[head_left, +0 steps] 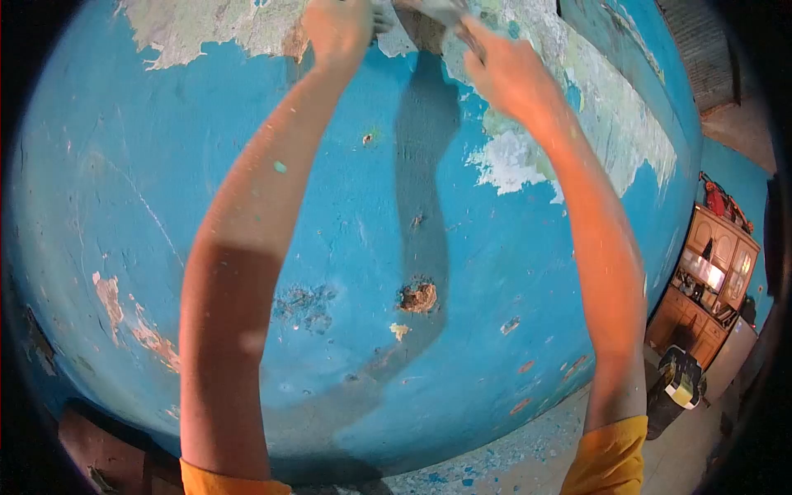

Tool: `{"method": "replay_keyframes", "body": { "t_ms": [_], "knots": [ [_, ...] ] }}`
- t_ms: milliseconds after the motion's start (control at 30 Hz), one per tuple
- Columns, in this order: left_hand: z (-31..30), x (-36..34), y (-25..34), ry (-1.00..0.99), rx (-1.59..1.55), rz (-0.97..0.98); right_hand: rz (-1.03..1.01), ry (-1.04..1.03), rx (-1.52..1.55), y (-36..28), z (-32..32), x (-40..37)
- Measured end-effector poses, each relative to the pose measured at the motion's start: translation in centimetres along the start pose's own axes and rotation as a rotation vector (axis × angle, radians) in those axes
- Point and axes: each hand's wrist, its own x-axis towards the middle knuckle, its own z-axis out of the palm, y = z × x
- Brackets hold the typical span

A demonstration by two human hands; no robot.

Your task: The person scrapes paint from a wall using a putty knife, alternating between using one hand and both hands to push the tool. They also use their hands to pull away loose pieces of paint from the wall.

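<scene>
A blue painted wall (346,214) fills most of the view, its paint gone in ragged patches near the top. My right hand (507,74) is closed around the handle of a scraper (441,11), whose metal blade is blurred and partly cut off by the top edge. The blade lies over a bare patch of wall. To its left, my left hand (338,33) is up at the peeled area, seemingly against the wall. Its fingers are mostly hidden or out of frame. Pale exposed plaster (610,107) spreads to the right of my right hand.
Paint flakes (470,474) litter the floor at the wall's foot. A black bin (676,388) stands at right, before a wooden cabinet (701,280) with a red item (722,202) on top. A brown object (99,450) sits low at left. The wall has a broken hole (418,296).
</scene>
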Motion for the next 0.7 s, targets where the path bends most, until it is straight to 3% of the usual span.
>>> {"method": "replay_keyframes", "body": {
  "t_ms": [67,100,133,167,200,233,267,300,367,433,467,533,700],
  "knots": [
    [2.0,-2.6,2.8,-0.078,-0.293,-0.291,0.046,-0.110,-0.036,-1.0,-2.3,2.7],
    [3.0,-3.3,2.7,-0.089,-0.117,-0.182,0.089,-0.221,-0.074,-1.9,-3.6,3.5],
    [4.1,-3.9,2.0,-0.100,0.060,-0.075,0.049,-0.203,0.067,-1.8,-4.9,2.6],
    [6.6,-3.4,0.1,-0.001,0.015,-0.144,0.039,-0.216,0.074,0.0,-3.7,1.9],
    [6.0,-4.6,1.9,-0.269,-0.175,-0.325,-0.094,-0.031,0.185,2.4,-1.4,0.9],
    [6.0,-5.9,3.8,-0.316,-0.315,-0.397,-0.225,0.160,0.290,3.7,0.2,0.3],
    [6.6,-6.7,4.9,-0.366,-0.459,-0.465,-0.229,0.158,0.285,3.7,0.5,-0.5],
    [7.8,-7.2,4.4,-0.371,-0.465,-0.466,-0.185,0.108,0.348,4.0,0.8,-1.8],
    [9.9,-7.7,2.4,-0.358,-0.973,-0.396,-0.140,0.071,0.402,3.7,-0.6,-3.4],
    [11.4,-8.3,0.9,-0.407,-1.078,-0.372,0.161,-0.154,0.798,2.9,-2.5,-3.8],
    [12.8,-9.0,0.5,-0.315,-1.125,-0.395,0.156,-0.156,0.800,3.3,-2.7,-3.9],
    [13.6,-10.6,0.4,-0.160,-1.196,-0.511,0.368,-0.399,0.782,4.6,-2.8,-4.6],
    [14.6,-10.8,0.2,-0.247,-1.203,-0.466,0.206,-0.288,0.577,5.1,-3.7,-4.5]
  ]
}}
